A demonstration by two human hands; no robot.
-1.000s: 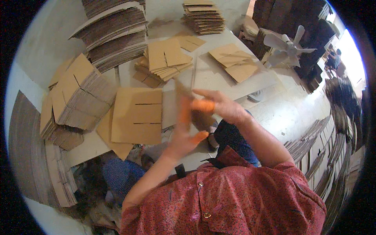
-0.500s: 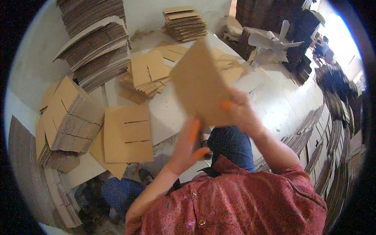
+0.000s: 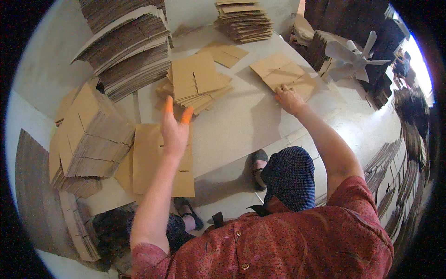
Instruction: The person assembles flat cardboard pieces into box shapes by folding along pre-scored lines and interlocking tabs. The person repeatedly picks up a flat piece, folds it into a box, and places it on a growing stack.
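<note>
Stacked brown cardboard surrounds a pale table [image 3: 232,139]: tall piles [image 3: 130,51] rise at the upper left of the frame, a thick block of slotted sheets [image 3: 100,135] leans at the left, and a neat stack [image 3: 244,23] stands at the top centre. At the upper right is a white-bladed fan [image 3: 355,60], just past the table's edge; more cardboard [image 3: 388,158] lines the right side, and far off near the bright upper-right rim is another person [image 3: 403,64]. At the lower left of centre, the wearer's left forearm [image 3: 155,200] crosses over a large slotted sheet [image 3: 160,179], hiding part of it. A loose flat sheet [image 3: 227,53] lies behind a small, uneven pile of slotted pieces [image 3: 195,76] at upper centre. The left hand [image 3: 176,132] is just below that pile's lower left corner, orange-covered thumb and finger spread apart, nothing held; whether they touch the pile is unclear. Right of centre, the right hand [image 3: 291,100] rests its fingers on the near edge of some flat cardboard pieces [image 3: 283,69], which extend away from it toward the upper centre; whether it pinches them cannot be told.
</note>
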